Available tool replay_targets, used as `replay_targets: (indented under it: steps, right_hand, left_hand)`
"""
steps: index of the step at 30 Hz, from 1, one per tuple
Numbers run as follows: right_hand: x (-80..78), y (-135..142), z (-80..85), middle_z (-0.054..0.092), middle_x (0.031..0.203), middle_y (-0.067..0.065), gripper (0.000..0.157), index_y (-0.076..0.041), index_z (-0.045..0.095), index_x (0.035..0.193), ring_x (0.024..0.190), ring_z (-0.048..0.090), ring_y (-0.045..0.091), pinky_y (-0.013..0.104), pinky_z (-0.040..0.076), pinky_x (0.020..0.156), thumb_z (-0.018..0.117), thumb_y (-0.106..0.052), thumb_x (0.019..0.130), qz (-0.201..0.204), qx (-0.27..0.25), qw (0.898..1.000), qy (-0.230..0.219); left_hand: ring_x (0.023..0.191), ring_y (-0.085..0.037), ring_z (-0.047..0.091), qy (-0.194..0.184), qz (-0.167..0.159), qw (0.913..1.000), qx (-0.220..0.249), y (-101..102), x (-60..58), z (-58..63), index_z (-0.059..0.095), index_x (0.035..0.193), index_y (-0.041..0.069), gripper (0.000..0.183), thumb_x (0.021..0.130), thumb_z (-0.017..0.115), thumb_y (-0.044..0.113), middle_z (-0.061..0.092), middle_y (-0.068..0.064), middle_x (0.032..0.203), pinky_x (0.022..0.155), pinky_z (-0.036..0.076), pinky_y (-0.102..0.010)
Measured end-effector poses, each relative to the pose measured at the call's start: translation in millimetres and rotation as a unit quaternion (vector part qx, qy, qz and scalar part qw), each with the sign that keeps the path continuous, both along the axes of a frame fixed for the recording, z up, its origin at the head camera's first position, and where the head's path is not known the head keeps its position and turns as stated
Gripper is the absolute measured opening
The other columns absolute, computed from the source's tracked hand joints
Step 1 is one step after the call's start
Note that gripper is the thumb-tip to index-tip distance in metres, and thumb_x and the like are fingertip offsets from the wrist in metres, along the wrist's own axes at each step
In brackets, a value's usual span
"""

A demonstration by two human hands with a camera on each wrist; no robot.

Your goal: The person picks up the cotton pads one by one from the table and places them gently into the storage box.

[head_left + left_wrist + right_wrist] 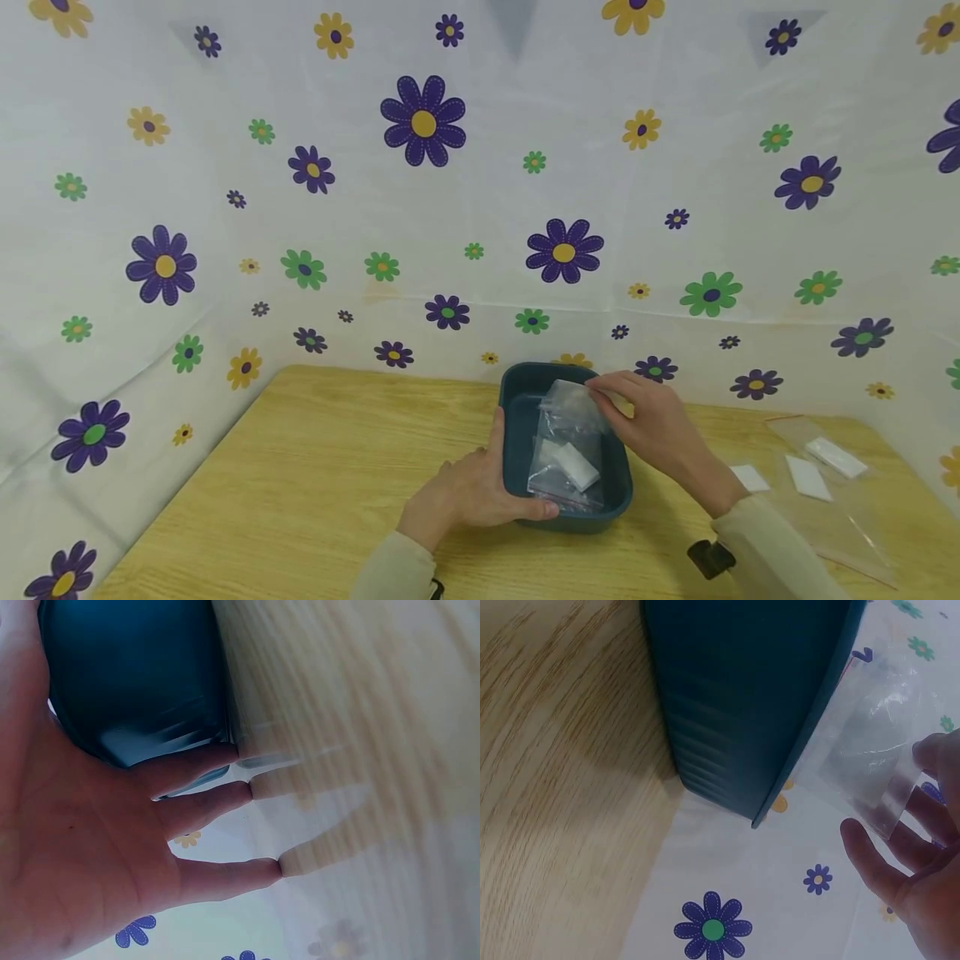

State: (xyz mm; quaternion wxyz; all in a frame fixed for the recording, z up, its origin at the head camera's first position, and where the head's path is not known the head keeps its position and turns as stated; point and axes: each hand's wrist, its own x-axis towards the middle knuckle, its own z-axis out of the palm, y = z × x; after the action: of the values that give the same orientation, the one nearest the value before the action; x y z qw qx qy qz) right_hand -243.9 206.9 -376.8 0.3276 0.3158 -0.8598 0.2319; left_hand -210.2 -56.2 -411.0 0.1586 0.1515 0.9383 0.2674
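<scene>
A dark blue plastic bin (573,525) stands on the wooden table, seen from outside in both wrist views. My left hand (472,492) steadies it, thumb on the near rim and index finger along the left side. The other fingers (217,881) stretch out straight, their tips on the tabletop. Between thumb and fingers, my right hand (652,417) pinches a clear plastic bag (877,742) by one corner, above the bin's far right rim. Lower inside lies clear bagging (543,482) with a small white block (576,467). Whether the pinched bag is separate from it I cannot tell.
On the table's right side lie larger clear bags (847,521) and several white blocks (808,478). Bare wooden tabletop (300,467) extends to the left. A flower-patterned white sheet (480,200) hangs behind the table and along its sides, close behind the bin.
</scene>
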Motion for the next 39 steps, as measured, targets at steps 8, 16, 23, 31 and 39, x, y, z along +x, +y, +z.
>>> replay_targets:
  steps: [8, 16, 23, 31, 39]
  right_hand:
    - [-0.5, -7, -10.5, 0.078, 0.098, 0.001, 0.018, -0.011, 0.078, 0.106, 0.085, 0.073, 0.015, 0.034, 0.060, 0.071, 0.078, -0.005, 0.088, 0.016, 0.062, 0.997, -0.051]
    - [9.4, -6, -13.5, 0.077, 0.104, 0.000, 0.018, -0.013, 0.078, 0.108, 0.093, 0.074, 0.018, 0.040, 0.062, 0.080, 0.078, -0.013, 0.090, 0.007, 0.097, 0.992, -0.079]
    - [16.0, 3, -16.7, 0.075, 0.115, 0.006, 0.028, -0.014, 0.077, 0.114, 0.103, 0.073, 0.024, 0.045, 0.062, 0.084, 0.082, -0.018, 0.086, 0.008, 0.102, 0.993, -0.056]
    - [27.0, 18, -18.6, 0.071, 0.128, 0.013, 0.053, -0.018, 0.072, 0.126, 0.111, 0.071, 0.033, 0.051, 0.061, 0.087, 0.090, -0.028, 0.077, -0.001, 0.115, 0.993, -0.030]
    - [41.2, 42, -17.1, 0.069, 0.134, 0.010, 0.056, -0.018, 0.070, 0.129, 0.115, 0.070, 0.033, 0.052, 0.060, 0.087, 0.090, -0.027, 0.078, -0.027, 0.101, 0.993, -0.048]
  left_hand:
    - [0.131, -0.033, 0.061, 0.004, -0.004, 1.0000, 0.004, 1, 0.0, 0.5, -0.014, 0.164, 0.018, 0.141, 0.072, 0.068, 0.085, 0.054, -0.018, 0.152, 0.108, 0.045, -0.064]
    - [0.131, -0.033, 0.061, 0.006, -0.004, 0.9999, 0.008, 1, 0.5, 0.2, -0.013, 0.164, 0.018, 0.141, 0.071, 0.068, 0.085, 0.053, -0.018, 0.153, 0.109, 0.043, -0.066]
    - [0.132, -0.034, 0.060, 0.005, -0.003, 0.9999, 0.011, 1, 0.5, 0.2, -0.013, 0.164, 0.018, 0.141, 0.071, 0.069, 0.085, 0.052, -0.018, 0.154, 0.110, 0.040, -0.069]
    - [0.133, -0.034, 0.060, 0.005, -0.005, 0.9998, 0.018, 0, -0.2, -1.5, -0.013, 0.164, 0.018, 0.141, 0.071, 0.070, 0.084, 0.052, -0.018, 0.154, 0.110, 0.039, -0.071]
    - [0.132, -0.034, 0.060, 0.006, 0.001, 0.9998, 0.018, 0, -0.2, -0.9, -0.013, 0.164, 0.020, 0.141, 0.071, 0.071, 0.083, 0.053, -0.017, 0.154, 0.110, 0.039, -0.070]
